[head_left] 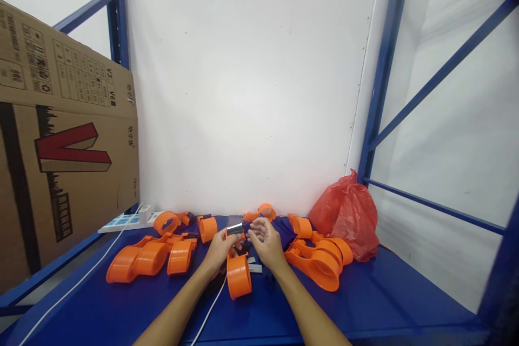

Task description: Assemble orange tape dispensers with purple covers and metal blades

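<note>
My left hand (221, 248) is closed around an orange plastic tape dispenser (239, 277), whose wide ring hangs down toward me. A shiny dark strip (234, 228) shows at its upper end, just above my left fingers. At that same end, the curled fingers of my right hand (265, 243) pinch a small dark blue piece (246, 227), partly hidden by the fingertips. Small pale strips (255, 268) lie on the blue tabletop (324, 316) beneath my hands.
More orange dispensers lie at left (151, 258) and right (320, 268). Dark blue pieces (284, 231) are heaped behind my right hand. A red plastic bag (344, 216), a large cardboard box (68, 146), a power strip (125, 221) and a white cable (87, 275) surround the work area.
</note>
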Demonstrator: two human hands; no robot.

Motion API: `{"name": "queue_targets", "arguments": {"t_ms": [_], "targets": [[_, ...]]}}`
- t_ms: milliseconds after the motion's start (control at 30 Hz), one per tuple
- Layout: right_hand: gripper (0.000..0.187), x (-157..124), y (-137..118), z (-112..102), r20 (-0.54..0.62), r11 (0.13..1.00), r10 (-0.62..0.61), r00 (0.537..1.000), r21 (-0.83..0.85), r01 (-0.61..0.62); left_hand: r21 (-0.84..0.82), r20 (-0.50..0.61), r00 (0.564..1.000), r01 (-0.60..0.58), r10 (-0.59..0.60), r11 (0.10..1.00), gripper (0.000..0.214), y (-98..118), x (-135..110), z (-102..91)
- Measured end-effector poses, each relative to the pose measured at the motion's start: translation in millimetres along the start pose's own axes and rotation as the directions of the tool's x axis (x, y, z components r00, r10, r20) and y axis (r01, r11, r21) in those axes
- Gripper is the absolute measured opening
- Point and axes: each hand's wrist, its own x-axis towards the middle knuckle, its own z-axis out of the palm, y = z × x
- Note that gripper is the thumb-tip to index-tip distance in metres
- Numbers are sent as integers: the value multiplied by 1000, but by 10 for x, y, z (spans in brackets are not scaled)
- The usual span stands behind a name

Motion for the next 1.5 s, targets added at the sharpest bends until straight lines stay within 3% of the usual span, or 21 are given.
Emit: {"name": "queue_targets", "arguments": {"t_ms": [200, 467, 700, 1067, 1200, 1300, 1367, 1500], "targets": [[13, -24, -21, 24, 111, 996, -34, 993, -81, 43, -23, -21, 1000, -4, 4, 1000, 27, 12, -9, 6], [10, -30, -39, 14, 144, 985, -81, 986, -138, 101, -32, -24, 999, -21, 21, 999, 26, -8, 4, -10], [17, -41, -95, -31, 156, 885, -205, 966, -392, 251, -19, -19, 999, -26, 26, 999, 26, -9, 8, -7], [29, -73, -113, -58, 260, 755, -347, 901, -493, 433, -134, 32, 999, -13, 18, 991, 27, -32, 17, 10], [28, -77, -115, -43, 134, 857, -288, 948, -405, 318, -239, 71, 997, 16, 1, 971, 36, 18, -7, 33], [34, -39, -105, -50, 15, 965, -140, 990, -223, 140, -282, 170, 984, 104, -57, 954, 69, 57, -78, 53], [37, -3, -107, -69, 39, 995, -43, 998, -93, 46, -298, 259, 959, 190, -113, 936, 82, 64, -134, 68], [41, 35, -111, -91, 221, 984, 113, 969, 107, -139, -300, 361, 920, 270, -153, 915, 80, 39, -198, 87]]}}
